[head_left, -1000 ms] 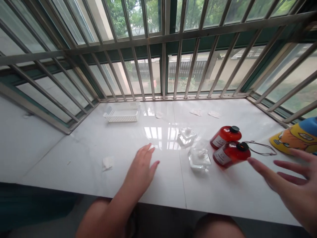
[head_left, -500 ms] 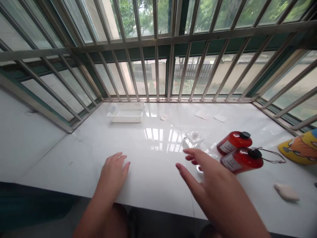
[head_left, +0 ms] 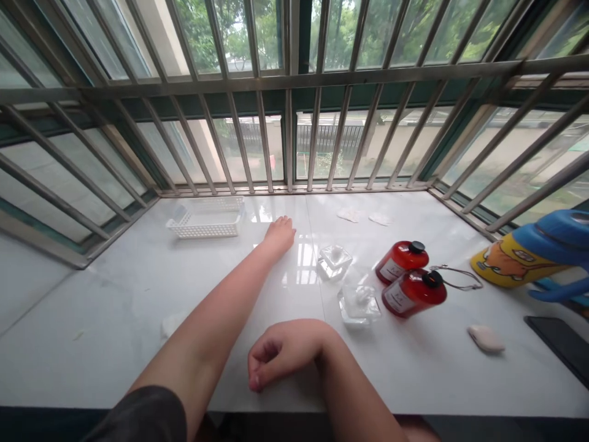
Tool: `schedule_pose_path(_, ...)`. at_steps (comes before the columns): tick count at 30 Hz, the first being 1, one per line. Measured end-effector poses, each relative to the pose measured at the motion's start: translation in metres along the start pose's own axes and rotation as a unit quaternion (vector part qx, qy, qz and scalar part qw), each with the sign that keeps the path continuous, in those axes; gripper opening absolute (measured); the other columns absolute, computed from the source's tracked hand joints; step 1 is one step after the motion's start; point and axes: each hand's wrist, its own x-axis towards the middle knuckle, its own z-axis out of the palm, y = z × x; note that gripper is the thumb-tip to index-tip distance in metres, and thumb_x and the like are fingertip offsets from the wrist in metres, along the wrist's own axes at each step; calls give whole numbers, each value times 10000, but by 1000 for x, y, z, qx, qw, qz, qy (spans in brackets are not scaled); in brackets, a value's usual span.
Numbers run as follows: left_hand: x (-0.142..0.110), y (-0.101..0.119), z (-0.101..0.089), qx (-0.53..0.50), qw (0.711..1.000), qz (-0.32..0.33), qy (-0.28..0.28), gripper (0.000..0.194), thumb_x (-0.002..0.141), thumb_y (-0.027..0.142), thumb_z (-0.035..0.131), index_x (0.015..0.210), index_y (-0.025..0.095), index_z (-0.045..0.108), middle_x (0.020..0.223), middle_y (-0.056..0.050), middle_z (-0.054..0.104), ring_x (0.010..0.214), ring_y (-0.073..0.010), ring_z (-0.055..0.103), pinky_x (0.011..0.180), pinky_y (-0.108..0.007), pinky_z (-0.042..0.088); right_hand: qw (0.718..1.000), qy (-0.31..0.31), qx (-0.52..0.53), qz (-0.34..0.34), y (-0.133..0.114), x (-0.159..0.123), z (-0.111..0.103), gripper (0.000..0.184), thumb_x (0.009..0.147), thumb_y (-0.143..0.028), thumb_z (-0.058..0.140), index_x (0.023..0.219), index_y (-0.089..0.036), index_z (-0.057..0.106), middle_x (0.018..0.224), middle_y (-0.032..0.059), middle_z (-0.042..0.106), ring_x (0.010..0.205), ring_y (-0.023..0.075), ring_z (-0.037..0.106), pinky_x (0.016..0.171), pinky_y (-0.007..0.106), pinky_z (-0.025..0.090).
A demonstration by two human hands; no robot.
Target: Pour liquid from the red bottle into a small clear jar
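My left hand [head_left: 280,236] reaches far forward over the white tabletop, its fingers lying flat and pointing to the window. No object shows in it, though what lies beneath is hidden. Close to the near edge, my right hand [head_left: 285,356] is curled into a loose fist, with nothing visible in its hollow. A white piece [head_left: 171,325] lies partly behind my left forearm. To the right of my hands stand two clear square glass containers, one farther [head_left: 334,262] and one nearer [head_left: 359,305]. Two thin whitish pieces, one [head_left: 348,215] left of the other [head_left: 380,219], lie near the window.
A white perforated basket [head_left: 207,230] stands back left. Two red bottles with black caps, one behind [head_left: 400,261] and one in front [head_left: 411,293], stand right. Beyond are a yellow-and-blue bottle [head_left: 515,255], a small beige object [head_left: 486,339] and a black flat object [head_left: 559,350]. Metal bars [head_left: 289,138] line the window.
My left hand has stretched forward, over where a small whitish piece lay. My right hand has drawn back and curled shut. The view has shifted to the right.
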Motion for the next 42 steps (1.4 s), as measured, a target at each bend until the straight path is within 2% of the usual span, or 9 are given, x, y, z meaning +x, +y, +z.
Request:
schedule_pose_path(5,9,-10,1,12,998,-5,-57,523,1052,413,730,1515,206,604,1642,-152,525,1484,-379,535,1233,-664,453,998,-59,33,-11,1,8,2,411,801,-482,965,1000,-191,753,898,-48,703,798,96,584,729,166,460)
schedule_pose_path(10,-18,-32,-28,17,994,-50,-96,447,1069,453,703,1425,187,652,1461,-139,657,1291,-316,671,1114,-574,570,997,-70,-27,26,-2,12,3,171,948,-331,824,987,-184,747,962,-43,716,783,82,557,701,161,437)
schedule_pose_path(14,-73,-53,-55,9,990,-91,-105,436,1123,528,552,1334,170,682,1255,-129,749,1126,-282,731,1053,-527,582,996,-59,-50,36,-7,10,4,163,990,-340,770,1029,-183,751,946,-40,709,767,85,552,704,169,443)
schedule_pose_path(17,-132,-63,-63,-10,991,-102,-90,487,1146,498,337,1273,210,709,1163,-156,801,1130,-354,739,1060,-541,555,997,-53,-47,28,-11,5,4,197,1001,-374,754,1049,-182,744,913,-37,690,725,82,527,679,179,437)
schedule_pose_path(21,-202,-65,-55,-49,993,-93,-47,576,1152,487,182,1371,307,683,1327,-53,799,1328,-309,705,1261,-514,435,998,-55,-33,13,-17,-2,5,260,993,-425,762,1037,-172,723,774,-54,595,656,80,482,599,189,394)
schedule_pose_path(23,-221,-65,-47,-55,994,-96,-24,604,1154,457,158,1466,270,640,1512,-62,714,1455,-274,631,1319,-482,383,998,-52,-26,11,-18,-3,6,264,993,-424,757,1029,-165,715,744,-57,575,634,79,463,567,193,370)
schedule_pose_path(27,-224,-70,-28,-30,994,-104,3,607,1138,340,218,1606,90,511,1756,-181,423,1656,-290,379,1389,-529,232,999,-41,-11,10,-18,-1,7,250,990,-403,760,1010,-159,707,725,-63,571,613,75,448,551,196,365)
schedule_pose_path(35,-199,-55,-5,19,997,-60,-43,551,1131,261,325,1624,73,484,1744,-237,410,1657,-346,367,1367,-611,251,998,-66,-23,0,-8,11,12,259,991,-411,767,1029,-162,706,823,-36,632,729,93,527,689,206,436)
schedule_pose_path(42,-197,-31,-5,23,996,20,-84,546,1161,275,321,1653,81,458,1765,-209,384,1680,-316,319,1386,-567,241,979,-181,91,-20,2,17,10,598,726,-549,1027,1008,-158,673,866,-18,682,677,90,550,602,194,449)
